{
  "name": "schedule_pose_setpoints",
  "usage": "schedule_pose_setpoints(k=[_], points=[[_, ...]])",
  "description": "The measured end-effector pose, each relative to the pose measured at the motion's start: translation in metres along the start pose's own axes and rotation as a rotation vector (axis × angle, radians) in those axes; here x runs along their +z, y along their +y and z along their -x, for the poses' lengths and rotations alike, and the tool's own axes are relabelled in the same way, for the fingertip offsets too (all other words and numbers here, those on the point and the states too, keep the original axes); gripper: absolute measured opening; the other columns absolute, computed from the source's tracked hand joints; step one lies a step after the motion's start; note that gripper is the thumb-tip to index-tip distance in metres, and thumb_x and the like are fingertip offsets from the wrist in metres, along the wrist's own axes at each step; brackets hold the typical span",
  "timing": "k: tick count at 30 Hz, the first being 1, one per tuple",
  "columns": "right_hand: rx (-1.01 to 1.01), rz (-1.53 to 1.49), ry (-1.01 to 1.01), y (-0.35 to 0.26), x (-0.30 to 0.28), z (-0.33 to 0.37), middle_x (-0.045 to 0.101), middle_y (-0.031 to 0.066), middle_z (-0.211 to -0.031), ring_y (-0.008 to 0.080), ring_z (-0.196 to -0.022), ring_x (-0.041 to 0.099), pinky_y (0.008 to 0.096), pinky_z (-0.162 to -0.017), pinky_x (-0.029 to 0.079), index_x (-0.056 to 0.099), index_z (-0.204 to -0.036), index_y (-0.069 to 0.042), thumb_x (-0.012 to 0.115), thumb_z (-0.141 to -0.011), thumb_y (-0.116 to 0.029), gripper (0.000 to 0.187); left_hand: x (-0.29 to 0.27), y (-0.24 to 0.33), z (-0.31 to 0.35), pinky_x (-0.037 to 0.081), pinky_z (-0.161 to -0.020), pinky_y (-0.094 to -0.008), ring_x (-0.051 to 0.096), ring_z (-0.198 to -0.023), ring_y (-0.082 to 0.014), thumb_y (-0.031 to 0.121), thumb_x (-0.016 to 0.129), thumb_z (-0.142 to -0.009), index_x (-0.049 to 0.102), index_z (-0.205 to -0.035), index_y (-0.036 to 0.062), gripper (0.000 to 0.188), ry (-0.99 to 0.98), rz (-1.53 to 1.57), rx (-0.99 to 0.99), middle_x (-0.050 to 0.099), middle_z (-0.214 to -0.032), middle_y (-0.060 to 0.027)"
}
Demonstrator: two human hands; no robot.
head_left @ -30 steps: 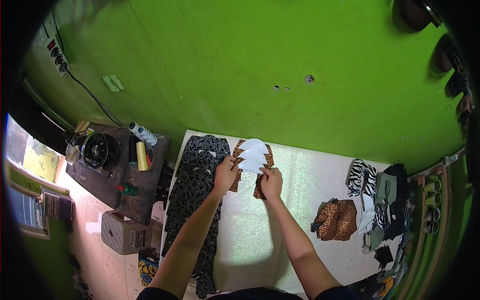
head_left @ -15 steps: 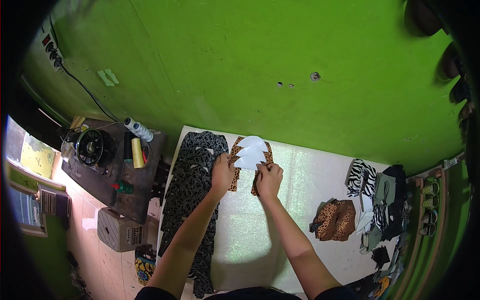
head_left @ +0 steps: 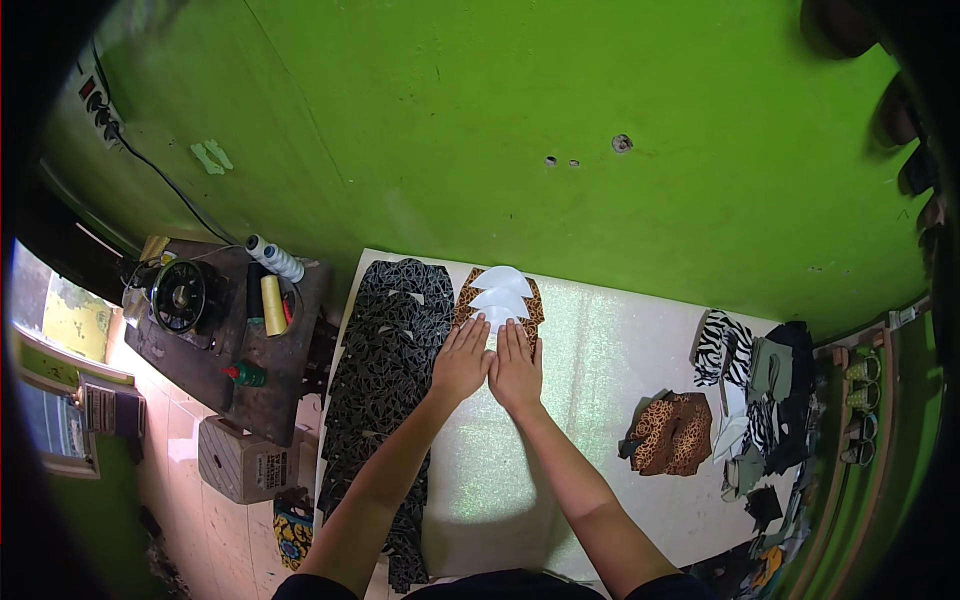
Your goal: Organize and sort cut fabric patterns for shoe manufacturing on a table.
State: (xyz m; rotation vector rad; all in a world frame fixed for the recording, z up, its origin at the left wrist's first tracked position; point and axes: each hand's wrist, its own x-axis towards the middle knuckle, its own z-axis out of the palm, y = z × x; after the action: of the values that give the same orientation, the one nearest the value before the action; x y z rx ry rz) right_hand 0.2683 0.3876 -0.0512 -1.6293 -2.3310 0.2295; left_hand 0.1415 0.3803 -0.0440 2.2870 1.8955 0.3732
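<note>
Both hands lie flat and side by side, left hand [head_left: 461, 360] and right hand [head_left: 517, 368], pressing the near end of a fanned stack of white cut pieces [head_left: 500, 294] on leopard-print fabric [head_left: 530, 312] at the worktop's [head_left: 600, 350] far edge. Stacking looks nearly finished; black patterned pieces [head_left: 390, 340] along the left edge and mixed scraps [head_left: 760, 390] at the right remain.

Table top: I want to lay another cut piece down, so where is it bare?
The widest bare patch on the table lies between the right hand and the leopard-print pile. Another lies between the forearms toward the near edge. The left side is covered by black patterned fabric; the right end is crowded with mixed scraps.
</note>
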Motion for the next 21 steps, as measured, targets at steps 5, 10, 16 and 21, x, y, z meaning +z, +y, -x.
schedule_pose_setpoints(k=[5,10,16,21], points=[[0.008,0.007,-0.015,0.008,-0.005,0.001,0.028,0.0095,-0.143,0.0202,-0.134,0.021,0.0451,-0.109,0.009,0.033,-0.134,-0.004,0.036,-0.089,-0.028,0.051,-0.009,0.012,-0.004,0.018,-0.108,-0.0377,0.027,-0.131,-0.0229,0.033,0.034,-0.092,0.034,-0.134,0.0029,0.051,-0.061,-0.006,-0.011,0.03,-0.141,-0.0117],[-0.047,-0.056,-0.012,0.018,-0.051,0.042,0.028,0.0108,-0.142,0.0226,-0.133,0.022,0.0455,-0.109,0.013,0.033,-0.133,-0.002,0.04,-0.088,-0.021,0.05,-0.027,0.039,0.023,0.03,-0.1,-0.0416,0.04,-0.12,-0.0317,0.025,0.045,-0.089,0.046,-0.121,-0.0007,0.042,0.091,0.074,0.072,0.039,-0.133,-0.0198],[0.119,-0.146,0.225,0.07,-0.098,0.144,0.049,0.0127,-0.121,0.0314,-0.12,0.039,0.0528,-0.102,0.022,0.055,-0.11,-0.007,0.052,-0.078,-0.008,0.032,-0.018,0.124,0.065,0.044,-0.078,-0.041,0.057,-0.088,-0.0317,0.019,0.054,-0.084,0.056,-0.101,0.0018,0.025,-0.013,0.322,0.186,0.059,-0.095,-0.0157],[0.351,-0.189,0.454,0.127,-0.135,0.184,0.053,0.0133,-0.109,0.0312,-0.109,0.044,0.0458,-0.095,0.029,0.055,-0.107,-0.005,0.05,-0.079,-0.006,0.029,0.002,0.207,0.061,0.045,-0.075,-0.0402,0.057,-0.085,-0.032,0.017,0.054,-0.083,0.057,-0.099,0.0037,0.021,-0.087,0.444,0.202,0.059,-0.095,-0.0142]])
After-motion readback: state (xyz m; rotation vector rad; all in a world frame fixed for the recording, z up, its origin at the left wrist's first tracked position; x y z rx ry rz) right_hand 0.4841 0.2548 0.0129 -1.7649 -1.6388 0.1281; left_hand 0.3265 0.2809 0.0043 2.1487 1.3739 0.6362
